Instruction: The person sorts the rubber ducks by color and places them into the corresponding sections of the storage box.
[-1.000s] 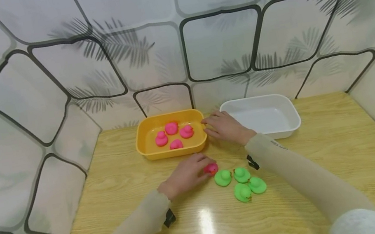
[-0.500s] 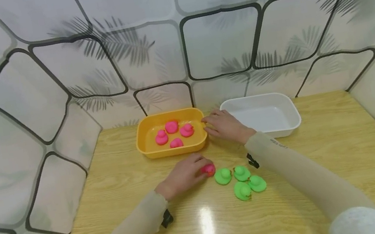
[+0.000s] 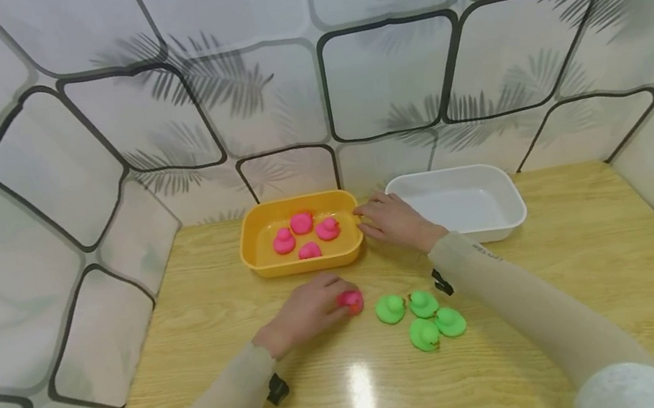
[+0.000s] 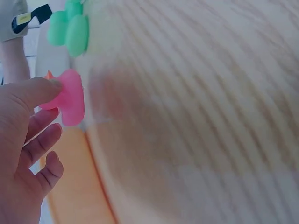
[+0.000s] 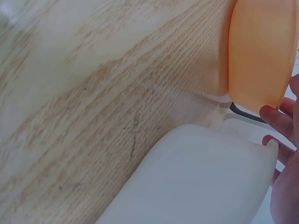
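Observation:
My left hand (image 3: 309,309) pinches a pink rubber duck (image 3: 353,301) in front of the yellow tray (image 3: 305,265). In the left wrist view, the thumb (image 4: 44,88) lies against this pink duck (image 4: 73,100), and the lower fingers are loosely bent. Whether its base touches the table cannot be told. Several green rubber ducks (image 3: 424,334) sit in a cluster to the right of that hand. My right hand (image 3: 394,223) rests between the two trays. A fingertip of it touches the end of the yellow tray (image 5: 261,56) in the right wrist view, beside the white tray's rim.
Several pink ducks (image 3: 301,223) lie inside the yellow tray. The white tray (image 3: 493,233) stands to its right, with no ducks visible in it. A patterned wall (image 3: 390,76) rises behind the wooden table (image 3: 608,271).
My left hand has drawn the pink duck a little to the left, away from the green ducks. The right hand has kept its place by the yellow tray.

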Demonstrator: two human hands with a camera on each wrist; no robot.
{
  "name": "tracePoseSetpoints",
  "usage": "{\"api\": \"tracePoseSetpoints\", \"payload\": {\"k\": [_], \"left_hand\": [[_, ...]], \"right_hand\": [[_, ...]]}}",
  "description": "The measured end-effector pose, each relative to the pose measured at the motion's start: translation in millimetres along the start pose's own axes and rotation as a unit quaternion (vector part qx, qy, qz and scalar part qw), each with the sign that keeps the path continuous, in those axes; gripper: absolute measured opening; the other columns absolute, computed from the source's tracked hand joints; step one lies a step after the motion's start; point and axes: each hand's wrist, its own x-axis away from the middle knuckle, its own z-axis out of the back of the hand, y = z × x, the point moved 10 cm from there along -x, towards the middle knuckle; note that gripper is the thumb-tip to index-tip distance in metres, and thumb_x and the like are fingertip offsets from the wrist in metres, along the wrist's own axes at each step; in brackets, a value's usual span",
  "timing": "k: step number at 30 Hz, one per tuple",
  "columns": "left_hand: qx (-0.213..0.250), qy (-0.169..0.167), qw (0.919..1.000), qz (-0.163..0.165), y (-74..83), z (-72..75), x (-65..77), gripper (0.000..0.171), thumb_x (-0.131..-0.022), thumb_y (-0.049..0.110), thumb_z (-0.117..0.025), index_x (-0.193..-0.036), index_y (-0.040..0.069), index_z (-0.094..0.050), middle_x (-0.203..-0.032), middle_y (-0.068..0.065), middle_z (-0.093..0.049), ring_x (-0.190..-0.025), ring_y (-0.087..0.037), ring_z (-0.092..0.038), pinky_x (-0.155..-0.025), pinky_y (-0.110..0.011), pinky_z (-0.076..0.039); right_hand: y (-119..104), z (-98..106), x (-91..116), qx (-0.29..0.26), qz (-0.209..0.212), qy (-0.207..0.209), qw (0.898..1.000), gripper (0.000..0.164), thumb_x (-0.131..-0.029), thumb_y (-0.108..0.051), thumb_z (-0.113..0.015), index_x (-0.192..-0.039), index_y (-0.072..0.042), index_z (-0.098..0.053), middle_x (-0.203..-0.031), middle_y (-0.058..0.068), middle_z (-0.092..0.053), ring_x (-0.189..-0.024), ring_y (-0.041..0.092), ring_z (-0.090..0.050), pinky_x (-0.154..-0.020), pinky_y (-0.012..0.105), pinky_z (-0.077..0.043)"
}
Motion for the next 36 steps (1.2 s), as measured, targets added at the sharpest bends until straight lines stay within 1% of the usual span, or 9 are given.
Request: {"api": "tracePoseSetpoints", "payload": {"k": [3, 5, 12, 15, 20, 26, 29, 33, 36], "left_hand": [[0.003, 0.005, 1.0, 0.001, -1.0, 7.3, 4.3, 0.029, -0.1, 0.029, -0.072, -0.127, 0.016, -0.071, -0.124, 0.001, -0.067, -0.114, -0.018, -0.061, -0.1, -0.037, -0.053], [0.001, 0.013, 0.9999, -0.003, -0.5, 13.8, 7.4, 0.03, -0.1, 0.028, -0.073, -0.126, 0.016, -0.071, -0.124, 0.0, -0.068, -0.114, -0.019, -0.062, -0.099, -0.038, -0.053], [-0.025, 0.065, 0.9967, -0.043, 3.9, 42.9, 15.1, 0.03, -0.096, 0.023, -0.078, -0.124, 0.013, -0.071, -0.118, -0.002, -0.068, -0.108, -0.019, -0.063, -0.095, -0.036, -0.055], [-0.028, 0.082, 0.9948, -0.053, 2.6, 53.5, 16.4, 0.032, -0.094, 0.02, -0.08, -0.124, 0.012, -0.072, -0.117, -0.003, -0.068, -0.107, -0.02, -0.062, -0.094, -0.035, -0.055], [-0.036, 0.102, 0.9923, -0.06, -0.8, 70.0, 16.5, 0.032, -0.091, 0.018, -0.083, -0.121, 0.01, -0.073, -0.114, -0.003, -0.068, -0.104, -0.02, -0.062, -0.092, -0.036, -0.055], [-0.048, 0.125, 0.9896, -0.053, -10.2, 86.2, 11.8, 0.031, -0.089, 0.015, -0.084, -0.118, 0.009, -0.073, -0.112, -0.004, -0.071, -0.098, -0.021, -0.065, -0.083, -0.037, -0.058], [-0.036, 0.122, 0.9909, -0.042, -17.9, 91.7, 6.6, 0.031, -0.09, 0.016, -0.083, -0.118, 0.008, -0.073, -0.113, -0.006, -0.071, -0.101, -0.024, -0.064, -0.087, -0.04, -0.057], [-0.027, 0.117, 0.9926, -0.021, -31.4, 97.5, -1.8, 0.031, -0.093, 0.018, -0.081, -0.12, 0.008, -0.072, -0.117, -0.009, -0.07, -0.108, -0.029, -0.062, -0.096, -0.045, -0.053], [-0.023, 0.121, 0.9923, -0.013, -40.5, 102.7, -7.8, 0.033, -0.092, 0.014, -0.081, -0.122, 0.005, -0.071, -0.119, -0.013, -0.069, -0.109, -0.034, -0.063, -0.098, -0.049, -0.052]], "right_hand": [[0.3, -0.8, 0.0, 0.0, -0.001, -0.001, 1.0, 0.039, -0.108, -0.027, -0.058, -0.14, -0.005, -0.061, -0.136, 0.013, -0.068, -0.132, 0.037, -0.05, -0.113, 0.055, -0.037], [-0.3, -0.6, 0.3, 0.003, 0.002, 0.0, 1.0, 0.039, -0.108, -0.027, -0.057, -0.139, -0.005, -0.061, -0.136, 0.013, -0.068, -0.133, 0.037, -0.05, -0.113, 0.055, -0.037], [-0.6, 0.6, 1.0, 0.006, 0.009, 0.006, 1.0, 0.039, -0.108, -0.028, -0.057, -0.138, -0.004, -0.062, -0.134, 0.014, -0.069, -0.131, 0.039, -0.051, -0.111, 0.056, -0.039], [-0.9, 1.0, 1.3, 0.004, 0.008, 0.005, 1.0, 0.039, -0.109, -0.029, -0.056, -0.138, -0.004, -0.062, -0.134, 0.014, -0.069, -0.131, 0.038, -0.051, -0.111, 0.056, -0.039], [-1.9, 1.8, 0.9, 0.002, 0.011, 0.006, 1.0, 0.038, -0.109, -0.028, -0.056, -0.138, -0.004, -0.062, -0.134, 0.014, -0.069, -0.131, 0.038, -0.051, -0.11, 0.056, -0.039], [-1.8, 1.9, 0.1, -0.004, 0.014, 0.011, 1.0, 0.037, -0.108, -0.026, -0.058, -0.137, -0.003, -0.063, -0.134, 0.014, -0.069, -0.13, 0.038, -0.051, -0.111, 0.056, -0.039], [-1.5, 1.8, 0.1, -0.007, 0.015, 0.014, 1.0, 0.037, -0.108, -0.026, -0.058, -0.137, -0.003, -0.063, -0.133, 0.013, -0.069, -0.129, 0.038, -0.051, -0.111, 0.056, -0.039], [-1.5, 1.8, 0.7, -0.008, 0.018, 0.017, 1.0, 0.037, -0.108, -0.027, -0.058, -0.136, -0.003, -0.063, -0.131, 0.014, -0.07, -0.129, 0.038, -0.052, -0.11, 0.055, -0.039], [-0.1, 0.4, 0.3, -0.012, 0.015, 0.013, 1.0, 0.037, -0.108, -0.027, -0.058, -0.136, -0.004, -0.064, -0.13, 0.014, -0.07, -0.129, 0.038, -0.051, -0.111, 0.055, -0.039]]}}
